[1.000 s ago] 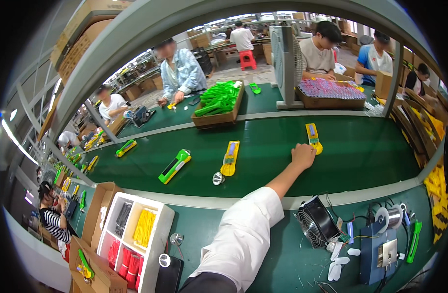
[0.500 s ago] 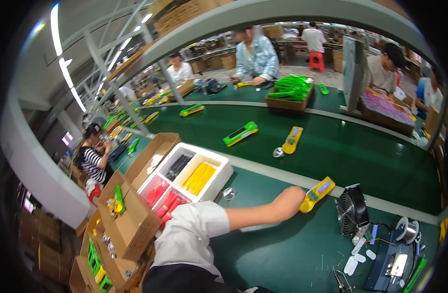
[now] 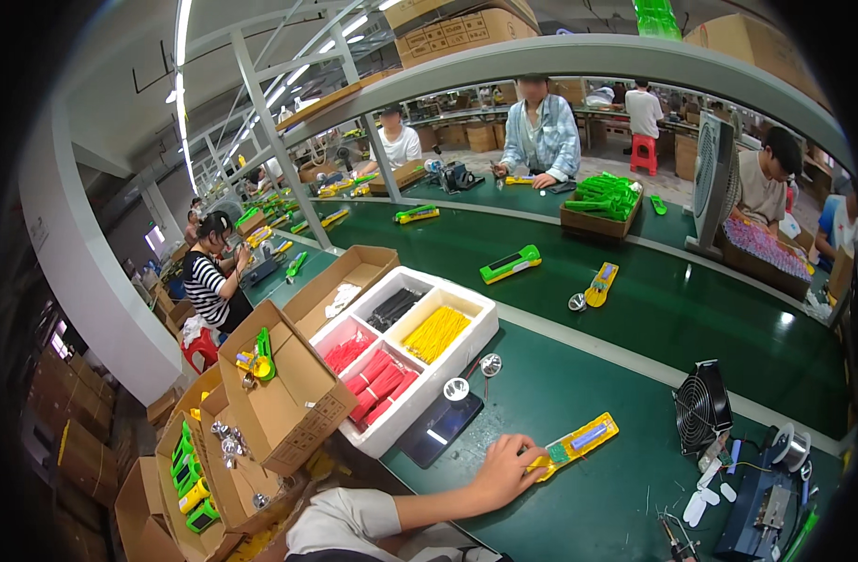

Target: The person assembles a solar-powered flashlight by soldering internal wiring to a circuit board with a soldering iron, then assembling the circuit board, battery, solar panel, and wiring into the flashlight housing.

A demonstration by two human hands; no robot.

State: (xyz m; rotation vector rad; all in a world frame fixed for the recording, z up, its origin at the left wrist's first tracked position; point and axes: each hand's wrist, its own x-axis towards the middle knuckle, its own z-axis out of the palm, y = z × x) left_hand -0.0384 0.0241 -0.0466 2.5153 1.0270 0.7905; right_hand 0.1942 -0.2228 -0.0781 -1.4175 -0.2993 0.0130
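Note:
My left hand point(image 3: 506, 471) reaches in from the lower left, its bent fingers pinching the near end of a yellow flashlight housing point(image 3: 605, 428). The housing lies face up on the green bench point(image 3: 550, 370), showing a small green circuit board point(image 3: 560, 452) and a violet-blue battery point(image 3: 591, 435). Two shiny lamp reflectors point(image 3: 491, 364) and a dark phone point(image 3: 442, 430) are to the left of it. My right hand is out of view.
A white foam tray point(image 3: 488, 323) holds red, black and yellow wires. Cardboard boxes point(image 3: 293, 412) stand at the left. To the right are a black fan point(image 3: 702, 405), a solder spool point(image 3: 790, 446) and a soldering iron point(image 3: 674, 536). Flashlights point(image 3: 510, 265) lie on the belt; co-workers sit beyond.
My left hand has brought the yellow housing nearer, away from the belt's edge onto the bench. The view has shifted, bringing the phone and a second reflector into sight.

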